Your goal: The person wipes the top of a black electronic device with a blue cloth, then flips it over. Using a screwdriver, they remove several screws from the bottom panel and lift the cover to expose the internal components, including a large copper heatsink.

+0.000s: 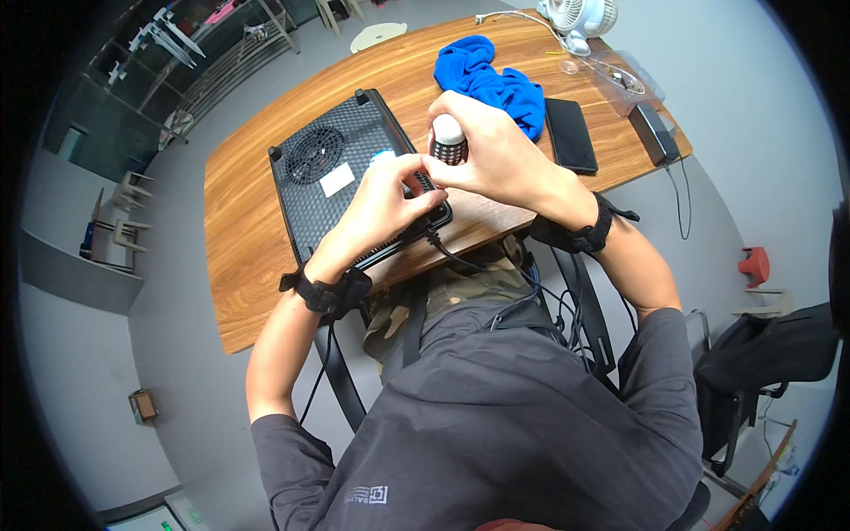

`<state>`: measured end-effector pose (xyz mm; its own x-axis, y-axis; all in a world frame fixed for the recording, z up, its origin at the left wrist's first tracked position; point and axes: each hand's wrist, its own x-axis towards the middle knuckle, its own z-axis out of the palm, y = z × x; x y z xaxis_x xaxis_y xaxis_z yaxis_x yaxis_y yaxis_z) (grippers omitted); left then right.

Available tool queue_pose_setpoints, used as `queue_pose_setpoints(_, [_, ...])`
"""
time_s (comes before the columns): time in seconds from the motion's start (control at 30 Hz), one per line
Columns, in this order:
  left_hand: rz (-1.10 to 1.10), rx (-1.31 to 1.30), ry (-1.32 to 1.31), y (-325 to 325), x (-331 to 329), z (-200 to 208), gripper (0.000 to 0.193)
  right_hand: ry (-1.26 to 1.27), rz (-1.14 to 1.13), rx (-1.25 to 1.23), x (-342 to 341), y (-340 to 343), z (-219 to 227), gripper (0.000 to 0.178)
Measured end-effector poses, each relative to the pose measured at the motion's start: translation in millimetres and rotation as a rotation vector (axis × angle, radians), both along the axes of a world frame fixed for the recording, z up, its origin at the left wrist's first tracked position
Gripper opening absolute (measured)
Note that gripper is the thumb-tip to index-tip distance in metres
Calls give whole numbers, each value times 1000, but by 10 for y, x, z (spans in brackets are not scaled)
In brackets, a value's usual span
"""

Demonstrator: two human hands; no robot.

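Note:
My right hand (496,155) grips a small cylinder (448,140) with a white cap and a dark patterned body, holding it upright above the table. My left hand (390,199) has its fingers pinched at the bottom of that cylinder, over the near right corner of a black mesh laptop cooling pad (332,173). The pad lies tilted on the wooden table (248,230), with a round fan grille and a white label on it. A black cable (447,250) leaves the pad's near corner and drops off the table edge. Both wrists wear black straps.
A crumpled blue cloth (491,80) lies behind my hands, a black phone-like slab (569,133) to its right. A clear plastic box (624,80), a black adapter (655,133) and a white desk fan (580,18) sit at the far right corner. A black bag (770,350) rests on a chair.

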<state>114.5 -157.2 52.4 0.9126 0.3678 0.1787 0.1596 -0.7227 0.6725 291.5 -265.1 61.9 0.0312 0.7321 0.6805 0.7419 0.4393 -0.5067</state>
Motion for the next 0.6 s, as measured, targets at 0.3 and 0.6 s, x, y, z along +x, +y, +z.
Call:
queue_pose_setpoints(0.3, [15, 44, 17, 38, -24, -37, 20, 1, 11, -49, -44, 31, -25, 41])
queue_pose_setpoints(0.6, [29, 26, -2, 31, -51, -79, 18, -28, 18, -46, -75, 52, -27, 41])
